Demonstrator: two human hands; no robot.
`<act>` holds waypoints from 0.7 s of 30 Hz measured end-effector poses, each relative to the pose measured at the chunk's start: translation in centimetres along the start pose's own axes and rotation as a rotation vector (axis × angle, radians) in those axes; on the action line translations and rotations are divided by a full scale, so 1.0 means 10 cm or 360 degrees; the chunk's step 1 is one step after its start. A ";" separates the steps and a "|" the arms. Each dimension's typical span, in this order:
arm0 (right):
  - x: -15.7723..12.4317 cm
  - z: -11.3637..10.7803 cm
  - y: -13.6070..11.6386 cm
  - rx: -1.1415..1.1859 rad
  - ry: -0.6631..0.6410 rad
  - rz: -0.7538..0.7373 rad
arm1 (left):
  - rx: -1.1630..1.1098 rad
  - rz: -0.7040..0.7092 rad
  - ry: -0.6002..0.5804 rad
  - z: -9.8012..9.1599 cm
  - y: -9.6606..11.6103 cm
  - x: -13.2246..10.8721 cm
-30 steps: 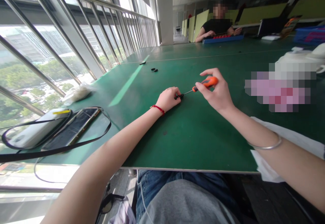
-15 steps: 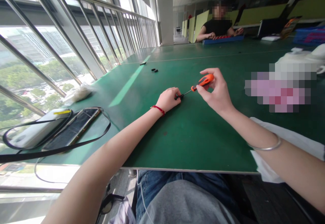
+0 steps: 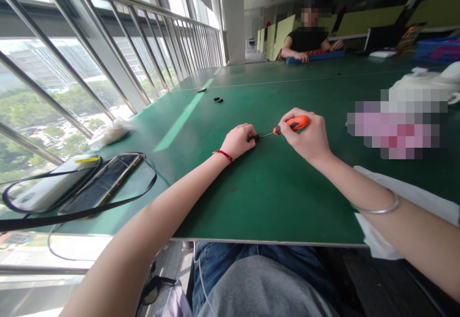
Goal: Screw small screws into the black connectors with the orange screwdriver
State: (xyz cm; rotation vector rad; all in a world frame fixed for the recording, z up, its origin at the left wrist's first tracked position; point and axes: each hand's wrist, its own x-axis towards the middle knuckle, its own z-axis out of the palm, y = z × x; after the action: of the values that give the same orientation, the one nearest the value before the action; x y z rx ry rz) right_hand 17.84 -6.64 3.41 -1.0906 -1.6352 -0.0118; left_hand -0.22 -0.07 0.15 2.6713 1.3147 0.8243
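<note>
Green tabletop: black part pinched by left hand; screwdriver gripped by right hand, directed at it; work judged unfinished; remainder cannot be determined.

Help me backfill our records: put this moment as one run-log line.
Left hand: holds small black part | right hand: grips orange-and-black screwdriver, shaft toward part | green table: loose black pieces beyond hands

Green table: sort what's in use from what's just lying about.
In use:
orange screwdriver, in the right hand
small black part, in the left hand

Lying about:
phone
plastic bag
white sheet
loose black pieces, though possibly related
</note>
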 end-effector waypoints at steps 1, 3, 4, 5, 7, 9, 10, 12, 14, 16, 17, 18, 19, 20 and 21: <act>-0.01 0.00 -0.02 0.0011 0.0006 -0.0049 | -0.0002 0.0004 0.0002 0.00 0.00 0.00; -0.03 0.00 -0.05 0.0025 0.0013 -0.0117 | -0.0006 0.0008 0.0004 0.00 0.00 0.00; -0.04 0.01 -0.06 0.0016 0.0010 -0.0135 | -0.0007 0.0008 0.0004 0.00 0.00 0.00; -0.05 0.02 -0.06 -0.0006 0.0010 -0.0147 | -0.0009 0.0009 0.0003 -0.01 0.00 0.00; -0.07 0.05 -0.06 -0.0051 0.0021 -0.0152 | -0.0005 0.0011 -0.0003 -0.01 0.01 0.00; -0.08 0.07 -0.05 -0.0070 0.0030 -0.0139 | 0.0006 0.0008 -0.0009 -0.02 0.02 0.00; -0.08 0.08 -0.04 -0.0073 0.0027 -0.0133 | 0.0010 0.0007 -0.0011 -0.02 0.02 0.00; -0.08 0.09 -0.04 -0.0070 0.0004 -0.0131 | 0.0016 0.0004 -0.0012 -0.02 0.02 0.00; -0.09 0.09 -0.03 -0.0064 -0.0021 -0.0140 | 0.0015 0.0005 -0.0015 -0.02 0.02 0.00; -0.09 0.09 -0.03 -0.0068 -0.0033 -0.0151 | 0.0013 0.0009 -0.0019 -0.02 0.02 0.00; -0.09 0.09 -0.03 -0.0072 -0.0035 -0.0153 | 0.0012 0.0010 -0.0021 -0.02 0.02 0.00; -0.09 0.09 -0.03 -0.0076 -0.0036 -0.0152 | 0.0012 0.0009 -0.0020 -0.02 0.02 0.00; -0.09 0.09 -0.02 -0.0079 -0.0040 -0.0151 | 0.0013 0.0007 -0.0020 -0.02 0.02 0.00; -0.09 0.09 -0.02 -0.0080 -0.0040 -0.0146 | 0.0015 0.0004 -0.0021 -0.02 0.02 0.00; -0.09 0.09 -0.02 -0.0079 -0.0037 -0.0139 | 0.0018 0.0001 -0.0024 -0.02 0.03 0.00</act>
State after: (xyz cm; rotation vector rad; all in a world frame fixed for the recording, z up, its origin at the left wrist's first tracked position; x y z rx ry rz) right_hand 16.96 -6.92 2.47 -1.0594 -1.7105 -0.0976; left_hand -0.14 -0.26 0.44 2.6812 1.3188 0.7981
